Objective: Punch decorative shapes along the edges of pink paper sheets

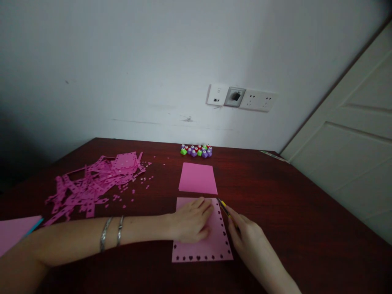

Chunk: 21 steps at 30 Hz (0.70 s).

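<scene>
A pink sheet of paper (211, 249) lies in front of me, with small shapes such as hearts punched along its right and lower edges. Resting on its upper middle, my left hand (192, 220) presses it to the table with fingers spread, holding nothing. My right hand (246, 234) is closed around a slim yellow-and-black utility knife (224, 206), whose tip is at the sheet's upper right corner. Part of the knife is hidden by my fingers. Just beyond is a plain pink square of paper (198, 178).
Pink punched strips and scraps (94, 181) are heaped at the left, with tiny cut-outs scattered beside them. Several small colourful craft punches (196, 151) stand near the wall. More pink paper (18, 232) with a blue edge lies at the near left. Wall sockets (259, 101) are above the dark table.
</scene>
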### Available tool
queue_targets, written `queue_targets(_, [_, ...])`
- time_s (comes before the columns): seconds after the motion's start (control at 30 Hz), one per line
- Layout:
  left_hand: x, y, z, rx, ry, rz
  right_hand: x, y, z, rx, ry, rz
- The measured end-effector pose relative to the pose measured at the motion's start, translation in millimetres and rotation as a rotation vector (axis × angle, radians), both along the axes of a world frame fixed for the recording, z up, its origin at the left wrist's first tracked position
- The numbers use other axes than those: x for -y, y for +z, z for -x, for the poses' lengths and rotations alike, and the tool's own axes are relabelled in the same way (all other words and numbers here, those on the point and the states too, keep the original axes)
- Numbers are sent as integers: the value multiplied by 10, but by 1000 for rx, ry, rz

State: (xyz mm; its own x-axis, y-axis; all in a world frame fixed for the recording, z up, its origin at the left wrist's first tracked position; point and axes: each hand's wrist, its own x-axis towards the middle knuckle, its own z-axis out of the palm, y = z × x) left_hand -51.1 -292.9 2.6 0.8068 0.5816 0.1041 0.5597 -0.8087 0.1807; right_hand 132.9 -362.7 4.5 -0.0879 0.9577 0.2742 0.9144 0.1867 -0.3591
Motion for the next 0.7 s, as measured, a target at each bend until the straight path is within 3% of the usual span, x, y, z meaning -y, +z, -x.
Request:
queue_targets(0.1, [-21,-63,-5,-48,-112,13,-23,-17,18,16,-3,-20])
queue_targets(0.3, [-54,-163,13,-41,-73,75,-54,21,29,44,-25,11])
queue_targets(0.7, [-127,-200,12,-49,-94,147,-59,2,60,22,-23,29])
